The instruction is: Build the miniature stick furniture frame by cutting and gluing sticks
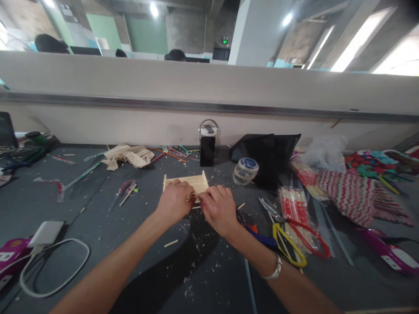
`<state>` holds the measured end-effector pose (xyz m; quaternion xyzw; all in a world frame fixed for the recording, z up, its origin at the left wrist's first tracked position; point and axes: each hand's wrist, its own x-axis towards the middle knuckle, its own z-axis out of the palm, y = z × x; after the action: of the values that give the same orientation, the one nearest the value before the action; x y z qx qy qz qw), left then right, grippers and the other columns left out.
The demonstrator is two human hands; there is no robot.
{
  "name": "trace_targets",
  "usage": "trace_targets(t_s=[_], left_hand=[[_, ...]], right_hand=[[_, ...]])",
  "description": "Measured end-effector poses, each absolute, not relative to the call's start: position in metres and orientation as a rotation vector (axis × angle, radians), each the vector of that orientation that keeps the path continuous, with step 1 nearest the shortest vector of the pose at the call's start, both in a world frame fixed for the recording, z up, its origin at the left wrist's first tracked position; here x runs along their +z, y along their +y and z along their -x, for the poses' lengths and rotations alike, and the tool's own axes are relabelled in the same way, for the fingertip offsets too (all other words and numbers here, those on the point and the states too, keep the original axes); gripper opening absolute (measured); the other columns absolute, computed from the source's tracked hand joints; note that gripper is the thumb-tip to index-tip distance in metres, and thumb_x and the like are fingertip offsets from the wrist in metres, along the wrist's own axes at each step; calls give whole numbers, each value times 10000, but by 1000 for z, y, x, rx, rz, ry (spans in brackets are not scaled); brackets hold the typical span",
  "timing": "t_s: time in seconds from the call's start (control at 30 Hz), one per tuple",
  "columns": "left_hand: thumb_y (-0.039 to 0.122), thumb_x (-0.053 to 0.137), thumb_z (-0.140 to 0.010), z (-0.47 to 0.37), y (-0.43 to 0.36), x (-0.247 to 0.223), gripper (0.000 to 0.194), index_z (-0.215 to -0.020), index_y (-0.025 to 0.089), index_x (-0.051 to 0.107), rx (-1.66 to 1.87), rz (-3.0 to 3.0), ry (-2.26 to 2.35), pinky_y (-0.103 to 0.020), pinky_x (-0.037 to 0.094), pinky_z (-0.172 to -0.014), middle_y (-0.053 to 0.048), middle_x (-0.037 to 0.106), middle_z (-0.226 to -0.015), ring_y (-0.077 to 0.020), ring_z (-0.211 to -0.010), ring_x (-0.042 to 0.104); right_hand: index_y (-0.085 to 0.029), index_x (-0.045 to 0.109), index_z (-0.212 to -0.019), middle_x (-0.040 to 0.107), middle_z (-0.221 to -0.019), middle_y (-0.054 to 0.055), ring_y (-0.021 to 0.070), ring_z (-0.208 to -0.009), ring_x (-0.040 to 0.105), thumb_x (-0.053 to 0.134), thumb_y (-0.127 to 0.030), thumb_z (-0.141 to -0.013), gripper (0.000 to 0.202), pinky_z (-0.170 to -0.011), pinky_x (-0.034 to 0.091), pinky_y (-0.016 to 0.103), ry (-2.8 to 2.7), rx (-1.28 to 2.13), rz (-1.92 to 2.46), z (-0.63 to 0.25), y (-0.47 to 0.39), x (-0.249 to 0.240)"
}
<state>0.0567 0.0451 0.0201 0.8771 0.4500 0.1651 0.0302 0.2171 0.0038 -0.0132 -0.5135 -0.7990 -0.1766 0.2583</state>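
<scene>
2 forearms are visible, the left forearm (121, 257) and the right forearm (255, 255), both bare along the whole length that shows. The left hand (176, 200) and the right hand (218, 209) are bare too. On the right forearm is 1 bracelet (277, 267), silver-coloured and shiny. Its visible part is a curved band, slim toward the inner side and broader toward the outer side; any finer pattern is too small to tell.

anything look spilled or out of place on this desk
Yes: pale scraps lie scattered over the dark desk around the left hand and right hand, like unswept litter. A cloth sits crumpled toward the back left.
</scene>
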Motion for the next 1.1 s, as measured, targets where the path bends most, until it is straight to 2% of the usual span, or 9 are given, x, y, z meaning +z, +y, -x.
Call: trace_targets(t_s=[0.23,0.6,0.83,1.1], left_hand=[[200,582,-820,-58,44,25,146,-757,157,706,403,-2690,1451,-367,453,-752,-94,727,-838,-266,-845,617],[235,567,-840,-58,45,27,171,-771,158,703,321,-2689,1478,-354,450,-765,-74,725,-858,-250,-860,619],[219,559,-836,-60,46,27,172,-785,153,710,313,-2689,1482,-365,455,-775,-75,730,-870,-260,-873,624],[207,547,-821,-61,45,28,177,-768,156,708,312,-2680,1512,-368,449,-753,-75,732,-850,-267,-862,628]], right_hand=[[-215,660,-898,617,-841,40,208,-799,488,571,-211,-889,89,-691,302,350,-2122,-385,1334,-222,3,-10],[-222,656,-951,627,-905,43,218,-897,575,652,-153,-805,161,-813,449,349,-2040,47,1376,-255,13,12],[-200,653,-1027,632,-1008,67,234,-964,557,693,-189,-764,266,-861,429,379,-2208,125,1352,-251,23,8],[-198,683,-891,660,-933,42,209,-892,550,683,-188,-762,129,-785,389,325,-2370,115,1334,-244,36,14]])
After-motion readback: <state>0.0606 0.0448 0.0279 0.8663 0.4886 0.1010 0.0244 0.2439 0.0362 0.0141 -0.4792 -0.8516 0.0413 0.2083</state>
